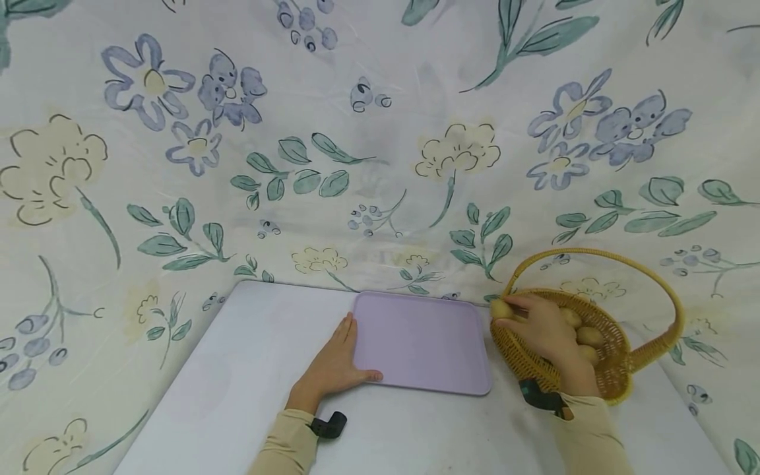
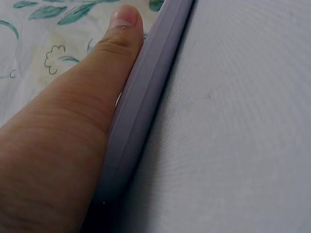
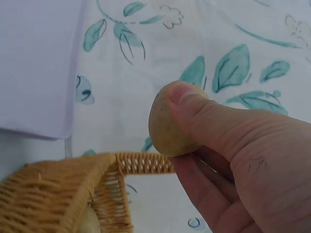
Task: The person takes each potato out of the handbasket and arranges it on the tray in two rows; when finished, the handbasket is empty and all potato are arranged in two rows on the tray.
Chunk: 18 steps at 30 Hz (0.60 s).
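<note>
My right hand [image 1: 543, 330] pinches a potato [image 3: 170, 121] between thumb and fingers, over the left side of a wicker basket [image 1: 620, 356]. Several more potatoes [image 1: 590, 337] lie inside that basket, partly hidden by the hand and wrist. A flat lilac tray [image 1: 421, 343] lies on the table to the left of the basket. Against the tray's left edge rests my left hand [image 1: 332, 363], fingers straight along the side and thumb over the near rim. In the left wrist view the thumb [image 2: 119, 43] lies along the tray's edge [image 2: 141, 97].
The white table [image 1: 237, 369] carries the tray and basket. The basket's tall arched handle [image 1: 667, 290] rises on its right side. Behind the table hangs a floral cloth [image 1: 392, 165]. Each wrist wears a small black camera [image 1: 329, 425].
</note>
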Each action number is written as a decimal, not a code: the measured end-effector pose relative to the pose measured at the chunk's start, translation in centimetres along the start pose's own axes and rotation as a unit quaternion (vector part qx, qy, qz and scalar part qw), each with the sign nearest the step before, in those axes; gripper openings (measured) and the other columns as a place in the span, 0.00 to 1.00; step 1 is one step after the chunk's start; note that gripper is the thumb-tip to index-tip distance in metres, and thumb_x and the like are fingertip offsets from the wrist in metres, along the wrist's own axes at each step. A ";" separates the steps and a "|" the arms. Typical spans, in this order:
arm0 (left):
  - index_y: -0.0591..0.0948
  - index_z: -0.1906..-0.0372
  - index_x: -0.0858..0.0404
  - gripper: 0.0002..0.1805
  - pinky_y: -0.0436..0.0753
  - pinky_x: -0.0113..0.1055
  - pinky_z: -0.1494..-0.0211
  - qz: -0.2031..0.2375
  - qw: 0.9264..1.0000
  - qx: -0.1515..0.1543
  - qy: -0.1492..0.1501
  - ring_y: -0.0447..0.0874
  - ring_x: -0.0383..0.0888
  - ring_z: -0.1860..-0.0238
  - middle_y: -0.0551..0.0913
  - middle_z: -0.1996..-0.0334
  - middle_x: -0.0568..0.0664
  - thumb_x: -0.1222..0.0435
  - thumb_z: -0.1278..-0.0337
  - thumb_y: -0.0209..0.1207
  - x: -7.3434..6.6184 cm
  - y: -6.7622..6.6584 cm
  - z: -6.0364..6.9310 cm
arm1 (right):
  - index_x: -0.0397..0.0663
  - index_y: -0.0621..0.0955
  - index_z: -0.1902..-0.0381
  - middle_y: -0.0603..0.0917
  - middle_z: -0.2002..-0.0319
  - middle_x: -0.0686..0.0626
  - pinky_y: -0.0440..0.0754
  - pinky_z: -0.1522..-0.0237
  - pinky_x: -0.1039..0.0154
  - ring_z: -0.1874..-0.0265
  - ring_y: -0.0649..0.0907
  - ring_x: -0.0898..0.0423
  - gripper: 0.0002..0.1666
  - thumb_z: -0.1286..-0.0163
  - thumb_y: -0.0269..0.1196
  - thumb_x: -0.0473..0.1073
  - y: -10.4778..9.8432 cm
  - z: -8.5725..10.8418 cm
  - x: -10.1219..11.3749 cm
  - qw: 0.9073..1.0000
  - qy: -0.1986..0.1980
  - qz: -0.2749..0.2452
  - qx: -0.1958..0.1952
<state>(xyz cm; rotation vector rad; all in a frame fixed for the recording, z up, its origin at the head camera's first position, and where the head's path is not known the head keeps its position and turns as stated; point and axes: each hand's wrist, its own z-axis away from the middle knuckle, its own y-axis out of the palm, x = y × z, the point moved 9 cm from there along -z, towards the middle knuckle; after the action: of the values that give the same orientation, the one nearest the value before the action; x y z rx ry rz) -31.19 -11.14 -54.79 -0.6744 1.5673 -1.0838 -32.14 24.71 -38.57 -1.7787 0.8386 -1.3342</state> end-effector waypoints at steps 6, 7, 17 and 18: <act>0.46 0.19 0.72 0.77 0.54 0.49 0.15 0.011 1.000 -0.006 0.002 0.40 0.56 0.16 0.41 0.17 0.62 0.23 0.60 0.62 -0.1 -0.3 0.0 | 0.41 0.83 0.39 0.85 0.43 0.36 0.82 0.44 0.41 0.45 0.85 0.36 0.29 0.36 0.73 0.47 1.1 -0.5 1.1 1.000 -0.015 0.005 -0.001; 0.46 0.19 0.72 0.77 0.54 0.49 0.15 0.012 1.000 -0.007 0.000 0.40 0.56 0.16 0.41 0.17 0.62 0.23 0.60 0.62 -0.1 -0.3 0.1 | 0.40 0.83 0.39 0.85 0.43 0.37 0.83 0.45 0.42 0.46 0.86 0.37 0.29 0.35 0.73 0.46 1.3 -0.6 1.4 1.000 -0.021 0.005 0.000; 0.46 0.19 0.71 0.76 0.54 0.48 0.15 0.016 1.000 -0.005 -0.006 0.40 0.55 0.16 0.41 0.17 0.61 0.24 0.60 0.63 -0.2 -0.3 0.1 | 0.36 0.82 0.38 0.85 0.43 0.37 0.88 0.47 0.47 0.47 0.87 0.40 0.31 0.38 0.75 0.41 3.1 -2.0 4.2 0.998 -0.048 -0.040 0.002; 0.46 0.19 0.71 0.76 0.54 0.48 0.15 0.017 1.000 -0.004 -0.006 0.40 0.55 0.16 0.40 0.17 0.60 0.24 0.60 0.63 -0.3 -0.3 0.1 | 0.36 0.82 0.39 0.85 0.44 0.37 0.88 0.47 0.47 0.47 0.87 0.40 0.31 0.38 0.75 0.41 3.2 -2.2 4.4 0.998 -0.051 -0.045 0.002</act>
<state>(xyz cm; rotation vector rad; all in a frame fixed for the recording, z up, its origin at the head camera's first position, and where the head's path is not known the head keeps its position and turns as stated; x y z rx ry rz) -31.03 -11.09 -54.42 -0.6573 1.5686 -1.0470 -33.37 18.98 -38.86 -1.8836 0.7091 -1.2890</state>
